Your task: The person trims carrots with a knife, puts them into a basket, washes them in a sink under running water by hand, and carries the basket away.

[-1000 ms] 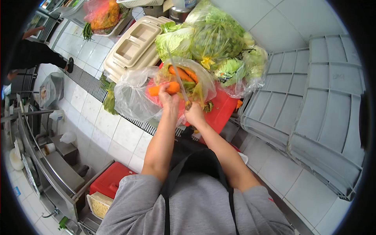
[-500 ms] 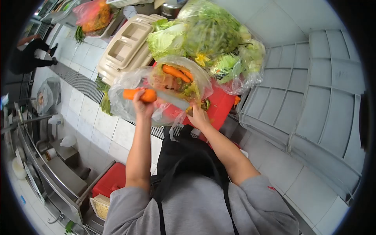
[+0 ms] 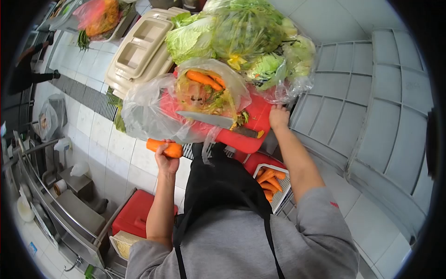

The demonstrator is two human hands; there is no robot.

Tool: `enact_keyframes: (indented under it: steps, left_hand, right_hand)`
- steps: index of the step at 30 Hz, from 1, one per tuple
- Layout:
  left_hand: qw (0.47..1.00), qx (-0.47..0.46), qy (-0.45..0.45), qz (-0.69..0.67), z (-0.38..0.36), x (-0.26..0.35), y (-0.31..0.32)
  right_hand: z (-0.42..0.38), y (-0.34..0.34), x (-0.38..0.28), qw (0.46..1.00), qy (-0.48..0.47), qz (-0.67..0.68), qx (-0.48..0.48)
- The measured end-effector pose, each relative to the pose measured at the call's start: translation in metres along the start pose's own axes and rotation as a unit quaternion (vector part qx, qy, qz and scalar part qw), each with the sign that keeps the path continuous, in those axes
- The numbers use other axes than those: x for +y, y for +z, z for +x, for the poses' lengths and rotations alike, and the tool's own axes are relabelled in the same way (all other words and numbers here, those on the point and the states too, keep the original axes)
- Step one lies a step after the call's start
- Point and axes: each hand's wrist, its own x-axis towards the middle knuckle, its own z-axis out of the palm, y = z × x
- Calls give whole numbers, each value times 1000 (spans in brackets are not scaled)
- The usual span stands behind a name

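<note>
My left hand [image 3: 166,160] is closed around a thick orange carrot [image 3: 171,149], held out to the left of the cutting board. At the right edge of the red cutting board [image 3: 231,138], my right hand [image 3: 279,117] has its fingers curled over the rim. A knife [image 3: 206,118] lies on the board with its blade pointing left and its dark handle near the front edge. Behind the knife is an open clear plastic bag [image 3: 239,88] containing carrots [image 3: 204,80] and vegetable scraps.
Cabbages [image 3: 190,39] and a bag of leafy greens [image 3: 251,35] are piled behind the board. Beige lids [image 3: 139,51] stand at the left. A white basket of carrots [image 3: 272,179] sits below my right arm. Grey crates [image 3: 330,93] line the right. Another person [image 3: 28,69] is at far left.
The knife has left my right hand and now lies on the board. That hand has moved right to the board's edge. My left hand has drawn back towards me with the carrot.
</note>
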Motion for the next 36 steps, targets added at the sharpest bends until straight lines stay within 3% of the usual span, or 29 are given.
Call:
enact_keyframes:
  steps: [1,2,3,5,6,9,14,15,16,19,21,23,24,25,27,29,31,32,33,35,36]
  left_hand:
    - [1000,-1,-12,-1,-4,-2,3]
    - [999,-10,-32,16,-12,-1,13]
    - [998,-18,-50,33,-17,-1,21]
    - [987,-80,17,139,-6,-8,12]
    - [971,-105,46,212,-6,-6,19]
    - [885,-138,132,425,-8,3,39]
    - [805,-140,171,550,-7,9,43]
    - [769,-129,215,589,-6,10,42]
    - [728,-121,255,625,-6,11,41]
    - [586,-134,391,697,-1,14,35]
    - [510,-150,472,703,2,18,36]
    - [460,-168,534,689,2,22,38]
    - [442,-177,549,687,2,23,40]
    - [458,-184,541,681,4,24,42]
    - [491,-210,522,665,9,18,50]
    - [614,-233,381,651,11,2,56]
    - [705,-257,225,621,19,-29,56]
    - [736,-326,90,587,6,-37,74]
    - [801,-339,-99,484,-3,-53,78]
    - [758,-285,-267,523,-20,-68,90]
    - [678,-385,-215,588,-21,-74,89]
  right_hand:
    - [6,1,5,1000,0,-2,-1]
    - [18,5,10,996,-1,32,-84]
    - [26,16,17,995,-29,39,-82]
    - [26,3,21,995,-30,46,-89]
    - [33,9,22,991,-38,47,-117]
    - [42,32,24,994,-23,73,-72]
    - [43,10,20,989,-73,31,-126]
    - [39,5,19,987,-85,19,-136]
    - [37,4,15,996,-53,19,-67]
    - [25,-66,-1,980,-50,33,-192]
    - [33,-30,-6,966,-204,151,-52]
    - [-6,-119,-37,903,-150,400,-44]
    - [-13,-123,-52,874,-142,464,21]
    - [-18,-125,-62,838,-131,523,89]
    - [-35,-119,-82,835,-145,519,106]
    - [-74,-124,-103,807,-271,488,190]
    - [-118,-129,-119,738,-308,590,109]
    - [-136,-119,-127,710,-237,654,106]
    - [-149,-104,-132,673,-167,713,106]
    - [-163,-58,-128,552,26,827,102]
    - [-177,-41,-118,486,133,860,82]
